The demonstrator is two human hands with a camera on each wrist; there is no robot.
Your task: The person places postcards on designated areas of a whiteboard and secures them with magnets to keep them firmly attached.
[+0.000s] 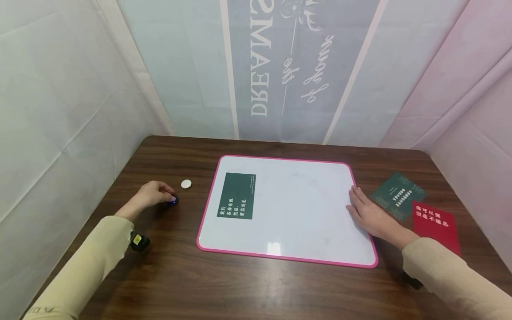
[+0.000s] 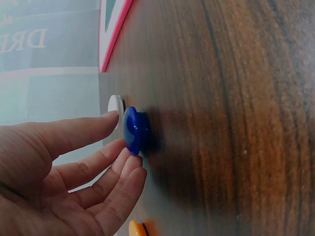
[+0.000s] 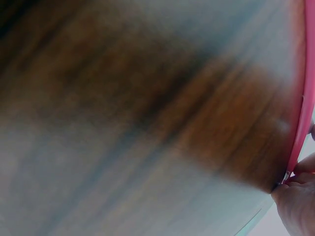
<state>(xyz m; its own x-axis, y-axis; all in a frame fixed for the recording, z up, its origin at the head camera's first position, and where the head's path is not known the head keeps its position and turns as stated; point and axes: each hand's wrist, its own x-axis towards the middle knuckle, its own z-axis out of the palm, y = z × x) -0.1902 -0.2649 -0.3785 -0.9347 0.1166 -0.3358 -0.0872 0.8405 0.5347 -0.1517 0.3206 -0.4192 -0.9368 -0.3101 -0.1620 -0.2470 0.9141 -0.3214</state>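
L hand (image 1: 150,194) pinched blue magnet (image 2: 134,131) on counter (image 1: 168,275), w/ white magnet (image 1: 186,184) just beside. R hand (image 1: 370,214) lay flat, fingers straight, on whiteboard (image 1: 288,209) edge.

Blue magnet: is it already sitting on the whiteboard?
No, the blue magnet lies on the bare wooden table left of the whiteboard, with the left hand pinching it.

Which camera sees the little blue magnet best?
The left wrist view: the blue magnet fills the middle, with the left hand fingertips on it. The head view shows it tiny and half hidden. The right wrist view misses it.
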